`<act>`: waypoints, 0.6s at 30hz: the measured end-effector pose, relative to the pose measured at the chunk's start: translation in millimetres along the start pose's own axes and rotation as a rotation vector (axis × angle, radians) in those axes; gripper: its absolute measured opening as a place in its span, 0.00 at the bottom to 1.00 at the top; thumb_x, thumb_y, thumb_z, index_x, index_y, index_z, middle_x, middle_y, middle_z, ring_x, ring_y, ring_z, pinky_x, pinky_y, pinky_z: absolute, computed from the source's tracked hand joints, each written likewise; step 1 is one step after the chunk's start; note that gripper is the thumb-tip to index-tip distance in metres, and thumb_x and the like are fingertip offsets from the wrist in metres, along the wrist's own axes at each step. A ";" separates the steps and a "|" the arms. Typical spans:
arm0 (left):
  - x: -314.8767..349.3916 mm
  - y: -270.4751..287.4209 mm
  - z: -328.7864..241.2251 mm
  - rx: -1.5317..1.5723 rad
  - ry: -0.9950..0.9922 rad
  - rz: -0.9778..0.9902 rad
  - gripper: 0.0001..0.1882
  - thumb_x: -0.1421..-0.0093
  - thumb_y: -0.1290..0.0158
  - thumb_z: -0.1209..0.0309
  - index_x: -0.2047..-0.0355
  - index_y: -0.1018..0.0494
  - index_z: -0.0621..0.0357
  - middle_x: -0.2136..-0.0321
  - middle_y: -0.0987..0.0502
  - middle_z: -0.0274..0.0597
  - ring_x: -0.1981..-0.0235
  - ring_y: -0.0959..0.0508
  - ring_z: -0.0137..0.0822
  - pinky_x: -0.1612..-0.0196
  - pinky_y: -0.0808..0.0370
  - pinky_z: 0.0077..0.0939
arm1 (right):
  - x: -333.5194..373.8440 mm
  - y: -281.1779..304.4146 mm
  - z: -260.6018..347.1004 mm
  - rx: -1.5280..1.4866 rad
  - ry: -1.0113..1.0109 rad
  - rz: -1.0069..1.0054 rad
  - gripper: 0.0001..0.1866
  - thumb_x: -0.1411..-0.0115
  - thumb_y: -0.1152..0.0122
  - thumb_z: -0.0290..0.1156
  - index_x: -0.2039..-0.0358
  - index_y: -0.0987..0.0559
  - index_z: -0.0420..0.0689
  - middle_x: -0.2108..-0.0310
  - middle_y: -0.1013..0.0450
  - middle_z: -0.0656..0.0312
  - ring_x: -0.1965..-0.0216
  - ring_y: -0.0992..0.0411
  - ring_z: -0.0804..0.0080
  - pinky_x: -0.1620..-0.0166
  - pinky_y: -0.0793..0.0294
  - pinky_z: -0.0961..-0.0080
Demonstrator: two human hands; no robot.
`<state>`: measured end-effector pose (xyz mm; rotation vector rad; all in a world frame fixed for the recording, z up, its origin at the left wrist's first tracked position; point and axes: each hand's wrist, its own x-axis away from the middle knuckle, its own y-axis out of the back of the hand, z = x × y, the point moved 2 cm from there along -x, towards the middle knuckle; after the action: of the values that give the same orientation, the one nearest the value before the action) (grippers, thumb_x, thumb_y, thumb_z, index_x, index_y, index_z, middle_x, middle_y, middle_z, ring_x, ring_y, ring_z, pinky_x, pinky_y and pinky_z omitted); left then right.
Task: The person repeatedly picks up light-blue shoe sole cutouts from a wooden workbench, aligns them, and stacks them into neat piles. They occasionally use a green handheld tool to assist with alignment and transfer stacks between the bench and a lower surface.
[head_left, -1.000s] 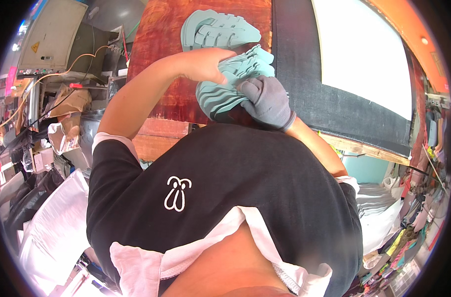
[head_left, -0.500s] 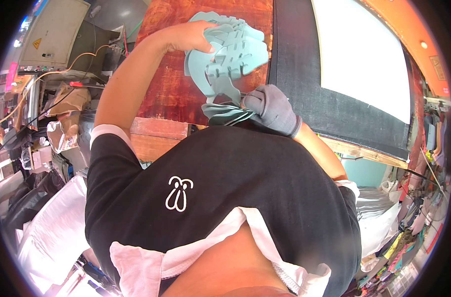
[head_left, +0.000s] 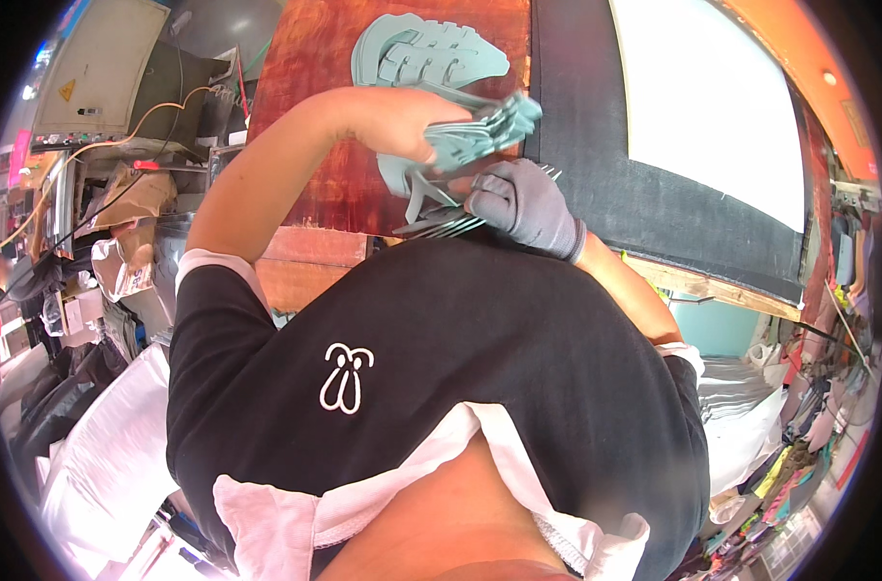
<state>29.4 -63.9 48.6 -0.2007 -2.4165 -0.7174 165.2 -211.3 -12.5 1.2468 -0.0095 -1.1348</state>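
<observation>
My bare left hand (head_left: 394, 121) is closed round a stack of pale blue-green shoe-upper pieces (head_left: 487, 133), flat cut-outs with slits, held tilted with their edges fanned. Below it my right hand (head_left: 536, 205), in a grey glove, is curled shut on a thinner bunch of the same material (head_left: 443, 225), seen nearly edge-on close to my shirt. What the gloved fingertips press on is partly hidden. Beyond my left hand, more slotted shoe-upper pieces (head_left: 446, 56) lie flat on the reddish-brown wooden board (head_left: 310, 174).
Right of the board is a black surface (head_left: 581, 145) with a large white sheet (head_left: 712, 107) on it. A grey metal cabinet (head_left: 102, 68) stands at the far left, with a yellow cable (head_left: 121, 140) hanging near it. White wrapped bundles (head_left: 107, 436) flank me.
The pieces were spread upright in my left hand; now it has come nearer with a compact stack, while others lie on the board. The gloved hand has turned slightly, tilting its bunch.
</observation>
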 end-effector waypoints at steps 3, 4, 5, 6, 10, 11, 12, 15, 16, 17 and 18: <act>8.1 -0.6 0.7 -0.024 -0.096 0.135 0.34 0.52 0.47 0.78 0.42 0.40 0.63 0.50 0.29 0.48 0.48 0.30 0.40 0.47 0.33 0.30 | -0.9 1.0 2.1 -0.041 -0.069 -0.068 0.09 0.55 0.40 0.25 0.72 0.27 0.43 0.70 0.26 0.59 0.72 0.27 0.60 0.72 0.28 0.69; 9.3 -0.5 1.9 0.139 -0.101 0.187 0.35 0.53 0.46 0.78 0.42 0.40 0.63 0.50 0.29 0.47 0.48 0.30 0.39 0.46 0.33 0.30 | -1.2 1.3 3.4 -0.031 -0.075 -0.080 0.09 0.56 0.40 0.24 0.71 0.27 0.43 0.70 0.27 0.59 0.71 0.28 0.60 0.71 0.28 0.69; 8.6 -1.0 3.2 0.290 -0.088 0.249 0.35 0.53 0.46 0.79 0.41 0.40 0.62 0.50 0.29 0.46 0.48 0.30 0.38 0.46 0.34 0.30 | -1.9 1.0 5.1 0.015 -0.058 -0.087 0.10 0.56 0.41 0.24 0.70 0.27 0.44 0.70 0.28 0.59 0.71 0.28 0.59 0.70 0.28 0.68; 7.9 -2.5 4.5 0.440 -0.065 0.309 0.36 0.54 0.46 0.79 0.41 0.41 0.62 0.50 0.29 0.45 0.49 0.30 0.38 0.46 0.34 0.30 | -3.0 1.3 5.7 0.059 -0.050 -0.105 0.11 0.56 0.42 0.23 0.68 0.27 0.44 0.70 0.29 0.60 0.70 0.28 0.59 0.69 0.28 0.67; 4.7 -7.9 8.7 0.185 -0.117 0.081 0.38 0.55 0.45 0.79 0.40 0.42 0.62 0.49 0.30 0.43 0.49 0.31 0.35 0.44 0.36 0.31 | -3.3 3.2 10.1 0.109 -0.171 -0.216 0.16 0.61 0.39 0.22 0.67 0.26 0.44 0.71 0.30 0.58 0.69 0.29 0.57 0.69 0.29 0.66; 5.2 -11.6 9.2 0.158 -0.117 0.057 0.39 0.55 0.45 0.79 0.40 0.42 0.62 0.49 0.30 0.43 0.48 0.32 0.34 0.44 0.36 0.31 | -3.6 3.6 10.7 0.117 -0.188 -0.241 0.18 0.62 0.39 0.23 0.66 0.26 0.44 0.71 0.30 0.58 0.69 0.29 0.57 0.69 0.29 0.66; 6.3 -14.3 9.3 0.129 -0.133 0.039 0.39 0.55 0.44 0.79 0.40 0.43 0.62 0.49 0.30 0.43 0.48 0.32 0.33 0.44 0.36 0.31 | -4.0 3.8 11.7 0.123 -0.205 -0.266 0.19 0.64 0.38 0.23 0.66 0.26 0.44 0.71 0.30 0.57 0.69 0.29 0.56 0.69 0.29 0.66; 10.4 -18.2 10.5 0.260 -0.120 0.030 0.40 0.55 0.42 0.75 0.39 0.43 0.62 0.48 0.31 0.43 0.48 0.33 0.33 0.44 0.36 0.31 | -4.8 3.8 12.8 0.175 -0.274 -0.215 0.19 0.64 0.37 0.24 0.67 0.26 0.45 0.70 0.31 0.58 0.68 0.30 0.56 0.67 0.30 0.64; 11.9 -18.6 11.8 0.305 -0.098 0.028 0.40 0.55 0.41 0.75 0.39 0.43 0.62 0.48 0.31 0.43 0.48 0.33 0.33 0.44 0.36 0.31 | -5.4 3.9 12.7 0.183 -0.267 -0.208 0.18 0.65 0.37 0.25 0.67 0.26 0.45 0.69 0.31 0.58 0.68 0.30 0.56 0.66 0.30 0.64; 13.6 -19.2 12.1 0.346 -0.137 0.032 0.40 0.54 0.41 0.73 0.40 0.42 0.62 0.49 0.30 0.43 0.48 0.32 0.33 0.45 0.35 0.31 | -5.9 4.0 12.5 0.191 -0.260 -0.200 0.18 0.65 0.37 0.26 0.68 0.26 0.45 0.69 0.31 0.59 0.67 0.30 0.57 0.66 0.30 0.64; 14.9 -19.4 13.0 0.395 -0.177 0.027 0.39 0.54 0.41 0.72 0.41 0.41 0.62 0.50 0.30 0.43 0.49 0.31 0.32 0.46 0.35 0.30 | -6.6 3.9 11.3 0.202 -0.258 -0.177 0.18 0.65 0.36 0.27 0.68 0.26 0.46 0.69 0.31 0.59 0.67 0.30 0.57 0.65 0.31 0.64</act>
<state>4.9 -73.6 40.0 -0.1388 -2.6598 -0.2059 158.2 -215.6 -1.6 1.2894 -0.2156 -1.4719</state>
